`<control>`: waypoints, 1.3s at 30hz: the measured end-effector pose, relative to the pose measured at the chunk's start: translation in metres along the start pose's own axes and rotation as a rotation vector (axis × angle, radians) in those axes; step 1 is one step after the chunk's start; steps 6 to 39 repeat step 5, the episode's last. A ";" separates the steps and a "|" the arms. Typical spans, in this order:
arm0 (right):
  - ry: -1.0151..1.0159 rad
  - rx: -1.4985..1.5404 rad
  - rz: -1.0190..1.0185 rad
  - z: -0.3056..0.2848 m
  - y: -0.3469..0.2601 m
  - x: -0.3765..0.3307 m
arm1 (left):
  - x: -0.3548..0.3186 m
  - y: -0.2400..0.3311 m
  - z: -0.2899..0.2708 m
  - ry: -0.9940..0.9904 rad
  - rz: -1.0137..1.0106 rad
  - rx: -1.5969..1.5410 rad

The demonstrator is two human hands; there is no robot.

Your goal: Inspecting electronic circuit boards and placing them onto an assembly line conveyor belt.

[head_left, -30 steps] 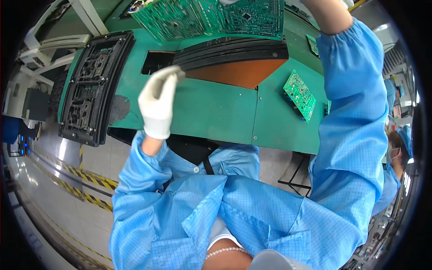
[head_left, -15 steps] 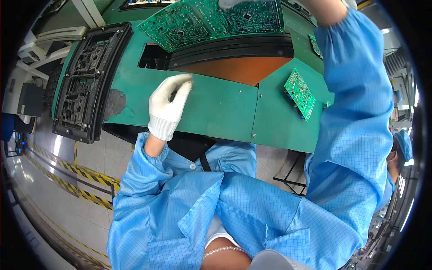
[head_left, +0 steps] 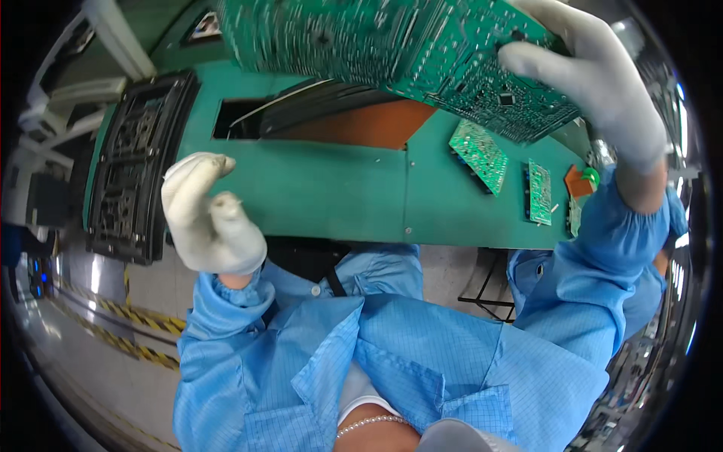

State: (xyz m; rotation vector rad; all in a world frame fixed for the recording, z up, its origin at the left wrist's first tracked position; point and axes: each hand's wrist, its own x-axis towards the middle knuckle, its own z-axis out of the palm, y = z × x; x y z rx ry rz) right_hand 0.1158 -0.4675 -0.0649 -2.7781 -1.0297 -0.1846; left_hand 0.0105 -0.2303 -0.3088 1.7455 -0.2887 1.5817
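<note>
A large green circuit board (head_left: 422,56) is held up above the far side of the bench, tilted, with its soldered face toward me. My right hand (head_left: 587,71), in a white glove, grips it by its right end, the thumb pressed on the face. The board's left part is smeared by motion, and its upper edge runs out of view. Over the bench's near left edge, my left hand (head_left: 211,218) is raised in a white glove with dirty fingertips. Its fingers are curled but apart from the thumb, with nothing between them.
A black framed fixture (head_left: 139,166) stands at the left. Behind the bench's middle lies a slot with an orange-brown panel (head_left: 346,124). Smaller circuit boards (head_left: 480,157) rest on the green bench (head_left: 324,181) at the right. Another person's blue clothing shows at the far right.
The large board has come nearer and swung to the right with my right hand. My left hand has moved left and its fingers have parted. More small boards show at the right.
</note>
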 end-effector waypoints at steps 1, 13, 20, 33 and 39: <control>-0.029 0.071 0.140 -0.004 0.019 0.001 | 0.006 -0.001 0.007 0.013 0.008 -0.083; -0.067 0.785 0.172 0.014 0.127 -0.016 | 0.022 0.018 0.029 -0.463 0.114 -0.186; -0.067 0.785 0.172 0.014 0.127 -0.016 | 0.022 0.018 0.029 -0.463 0.114 -0.186; -0.067 0.785 0.172 0.014 0.127 -0.016 | 0.022 0.018 0.029 -0.463 0.114 -0.186; -0.067 0.785 0.172 0.014 0.127 -0.016 | 0.022 0.018 0.029 -0.463 0.114 -0.186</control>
